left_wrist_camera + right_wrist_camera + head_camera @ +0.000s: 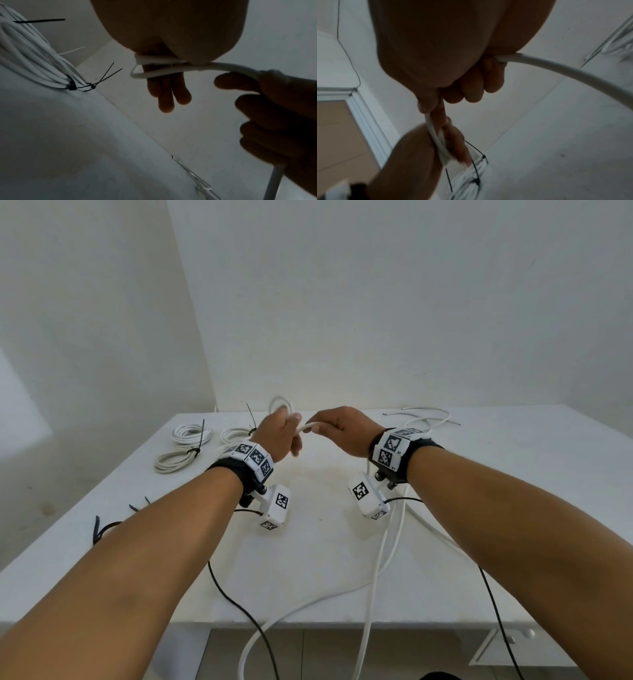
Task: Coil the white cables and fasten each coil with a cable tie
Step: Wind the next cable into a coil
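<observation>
— Cable (310, 426), where is it?
— Stretched between both hands above the counter (513, 474). The left hand (277, 436) holds a small coil (281, 405); its loops cross the palm under the thumb, the other fingers (169, 92) sticking out straight past them.
— And the right hand (342, 431)?
— Its thumb and forefinger pinch the cable just beside the coil, the rest curled round it. The slack hangs off the counter's near edge.
— Anything finished?
— Three tied coils (178, 458) lie far left.

white table (308, 577), tied cable coils (176, 462), loose ties (102, 530)
</observation>
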Demonstrator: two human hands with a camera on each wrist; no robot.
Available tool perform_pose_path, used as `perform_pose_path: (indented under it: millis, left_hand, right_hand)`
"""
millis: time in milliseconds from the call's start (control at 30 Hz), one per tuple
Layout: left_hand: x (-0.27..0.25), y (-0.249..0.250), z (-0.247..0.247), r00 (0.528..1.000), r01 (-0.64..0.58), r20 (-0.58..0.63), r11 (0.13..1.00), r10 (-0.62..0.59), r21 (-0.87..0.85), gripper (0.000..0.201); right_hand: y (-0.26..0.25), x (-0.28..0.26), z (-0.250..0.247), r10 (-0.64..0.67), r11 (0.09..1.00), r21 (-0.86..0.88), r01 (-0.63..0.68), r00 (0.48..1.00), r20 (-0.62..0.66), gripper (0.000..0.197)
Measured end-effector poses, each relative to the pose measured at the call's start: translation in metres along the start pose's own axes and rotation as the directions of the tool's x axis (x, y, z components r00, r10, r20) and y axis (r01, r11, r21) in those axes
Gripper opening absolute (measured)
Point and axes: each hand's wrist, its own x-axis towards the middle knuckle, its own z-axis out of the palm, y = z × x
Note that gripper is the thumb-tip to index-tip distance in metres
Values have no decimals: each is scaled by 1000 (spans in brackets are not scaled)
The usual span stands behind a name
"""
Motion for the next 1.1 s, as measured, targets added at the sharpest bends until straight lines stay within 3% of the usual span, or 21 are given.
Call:
perform_pose_path:
  millis: [100,467,600,700,800,867,1000,1100]
  left_hand:
    - [-8,-2,-3,996,64,62,998,-63,-24,45]
    - [-22,-2,-20,986,139,108,978,-123,-155,51]
    - [-29,8,-22,961,209,228,948,-154,-242,59]
    - [-38,30,-23,921,250,385,844,-57,-474,49]
    - [-41,52,-29,887,270,452,687,94,-674,44]
    - [-38,62,-33,892,283,429,567,141,-774,45]
    - [-32,72,-31,927,271,338,333,163,-903,43]
    - [-35,77,-23,938,274,312,229,150,-934,33]
  right_hand:
    - [-6,5,-11,-18,1000,5,19,997,-76,26]
    - [-28,3,-29,12,982,183,41,961,-277,24]
    - [-21,2,-28,48,979,201,19,946,-322,26]
    - [-6,5,-29,187,946,318,-63,908,-376,25]
    - [6,2,-28,300,868,485,-106,891,-342,23]
    - [4,-2,-23,313,838,531,-125,907,-280,25]
    - [-6,-6,-6,329,882,398,-253,934,-135,45]
    - [-9,-8,6,356,884,345,-316,932,-60,47]
